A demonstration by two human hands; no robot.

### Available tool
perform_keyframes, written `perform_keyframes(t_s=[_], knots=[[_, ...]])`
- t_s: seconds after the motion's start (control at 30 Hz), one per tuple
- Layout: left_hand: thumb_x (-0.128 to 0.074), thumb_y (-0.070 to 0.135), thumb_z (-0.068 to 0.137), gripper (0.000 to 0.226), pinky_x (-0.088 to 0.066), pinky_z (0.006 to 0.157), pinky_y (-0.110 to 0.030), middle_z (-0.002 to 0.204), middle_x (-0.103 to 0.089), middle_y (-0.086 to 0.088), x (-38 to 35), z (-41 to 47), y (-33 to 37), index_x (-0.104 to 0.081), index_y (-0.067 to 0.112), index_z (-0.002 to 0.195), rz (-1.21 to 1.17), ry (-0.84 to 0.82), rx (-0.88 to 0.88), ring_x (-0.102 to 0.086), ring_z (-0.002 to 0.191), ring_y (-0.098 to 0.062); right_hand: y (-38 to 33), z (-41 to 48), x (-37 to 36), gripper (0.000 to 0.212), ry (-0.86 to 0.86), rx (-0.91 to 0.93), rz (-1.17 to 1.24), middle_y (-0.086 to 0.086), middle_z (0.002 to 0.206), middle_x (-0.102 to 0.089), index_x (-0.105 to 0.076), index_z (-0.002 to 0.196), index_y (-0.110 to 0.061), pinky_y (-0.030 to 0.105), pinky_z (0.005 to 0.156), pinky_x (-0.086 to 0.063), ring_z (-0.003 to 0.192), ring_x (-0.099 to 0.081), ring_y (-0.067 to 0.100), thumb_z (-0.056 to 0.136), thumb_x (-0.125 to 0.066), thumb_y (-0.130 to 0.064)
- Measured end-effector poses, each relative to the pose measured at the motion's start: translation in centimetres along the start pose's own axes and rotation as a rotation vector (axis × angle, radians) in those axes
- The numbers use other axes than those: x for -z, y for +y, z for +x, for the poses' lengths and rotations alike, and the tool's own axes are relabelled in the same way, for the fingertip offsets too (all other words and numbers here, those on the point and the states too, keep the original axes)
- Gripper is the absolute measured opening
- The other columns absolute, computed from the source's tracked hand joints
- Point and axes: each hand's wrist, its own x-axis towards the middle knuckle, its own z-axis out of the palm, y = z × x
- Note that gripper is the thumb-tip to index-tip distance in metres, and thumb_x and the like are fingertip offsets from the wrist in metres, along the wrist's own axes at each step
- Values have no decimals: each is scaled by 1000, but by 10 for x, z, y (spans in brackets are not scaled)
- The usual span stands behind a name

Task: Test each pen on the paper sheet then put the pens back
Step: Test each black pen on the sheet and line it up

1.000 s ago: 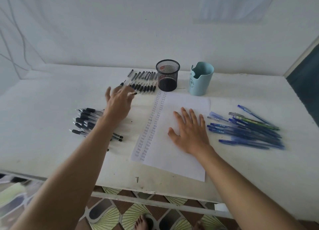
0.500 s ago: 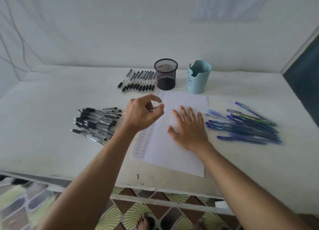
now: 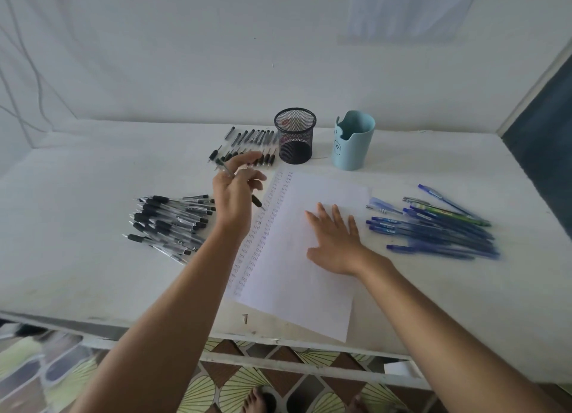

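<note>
My left hand (image 3: pixel 236 194) holds a black pen (image 3: pixel 257 200) above the left edge of the paper sheet (image 3: pixel 309 276), tip pointing down toward the columns of written marks. My right hand (image 3: pixel 335 242) lies flat with spread fingers on the sheet, pressing it down. A pile of black pens (image 3: pixel 170 223) lies left of the sheet. A row of black pens (image 3: pixel 247 146) lies at the back, beside a black mesh cup (image 3: pixel 295 140). Several blue pens (image 3: pixel 439 227) lie right of the sheet.
A light blue holder (image 3: pixel 353 140) stands right of the mesh cup. The white table (image 3: pixel 77 258) ends at a worn front edge; tiled floor and toes show below. A white wall rises behind, and a dark panel stands at the far right.
My left hand came back from the rear row of pens holding one black pen, and has turned it tip-down over the sheet's left edge. My right hand stayed flat on the paper.
</note>
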Motion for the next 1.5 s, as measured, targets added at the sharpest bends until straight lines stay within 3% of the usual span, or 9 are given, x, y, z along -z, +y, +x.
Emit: perform_keyframes(t_s=[0.1, 0.27, 0.4, 0.53, 0.73, 0.87, 1.0, 1.2, 1.5], knots=[[-37, 22, 102, 39, -45, 73, -28, 113, -67, -8, 0, 5, -14, -75, 25, 93, -3, -7, 37, -60, 84, -15, -6, -12, 0, 82, -5, 36, -49, -5, 166, 20, 3, 160, -29, 47, 122, 11, 151, 24, 19, 96, -46, -44], [-23, 50, 106, 66, -46, 62, -30, 84, -63, -7, -10, 15, -27, -70, 6, 95, -11, -140, 140, -58, 65, -18, -17, -16, 3, 65, 302, 68, 28, -7, 166, -14, -29, 154, -33, 50, 119, -7, 153, -6, 17, 93, -47, -49], [-54, 34, 102, 38, -58, 80, -36, 80, -72, -8, -22, 32, -33, -69, 2, 88, 3, -138, 196, -70, 77, -24, -9, 15, 11, 57, 452, 44, 73, -2, 165, -22, -34, 152, -26, 45, 122, -3, 153, -10, 20, 98, -45, -38], [-78, 10, 83, 15, -57, 66, -31, 69, -68, -3, -32, 52, -38, -64, 8, 80, 277, -172, 94, -65, 64, -16, 8, 43, 17, 61, 403, -7, -51, 1, 168, 2, -9, 160, -26, 46, 122, 8, 154, 9, 23, 105, -27, -46], [-72, -4, 82, 12, -58, 58, -31, 73, -65, -7, -43, 73, -44, -62, 3, 85, 289, -224, 70, -66, 63, -21, 16, 53, 11, 64, 293, -19, -150, 2, 167, 13, 4, 159, -32, 51, 123, 9, 153, 15, 26, 103, -14, -56], [-62, -9, 75, 25, -41, 37, -25, 53, -59, -7, -56, 79, -47, -53, 11, 62, 435, -115, 43, -58, 42, -21, 20, 53, 7, 64, 313, 0, -174, 5, 167, 12, 2, 160, -30, 52, 123, 6, 153, 14, 27, 103, -15, -55], [-52, -2, 59, 18, -35, 43, -33, 48, -46, 0, -59, 85, -61, -39, 8, 53, 505, -61, 27, -40, 47, -19, 22, 56, 4, 65, 337, 5, -155, 3, 168, 10, -1, 160, -30, 51, 122, 9, 153, 13, 26, 103, -17, -54], [-51, -4, 65, 28, -23, 42, -23, 51, -34, -1, -60, 82, -66, -32, 14, 55, 723, -117, -79, -25, 48, -12, 22, 58, 1, 76, 386, 6, -123, 3, 168, 2, -8, 160, -25, 50, 123, 8, 154, 6, 26, 91, -7, -57], [-46, 0, 65, 15, -27, 49, -26, 54, -37, -5, -61, 86, -72, -36, 9, 58, 800, -151, -93, -30, 54, -17, 24, 58, 0, 71, 408, 17, -118, 3, 168, 0, -9, 160, -23, 49, 123, 6, 154, 5, 26, 98, -20, -55]])
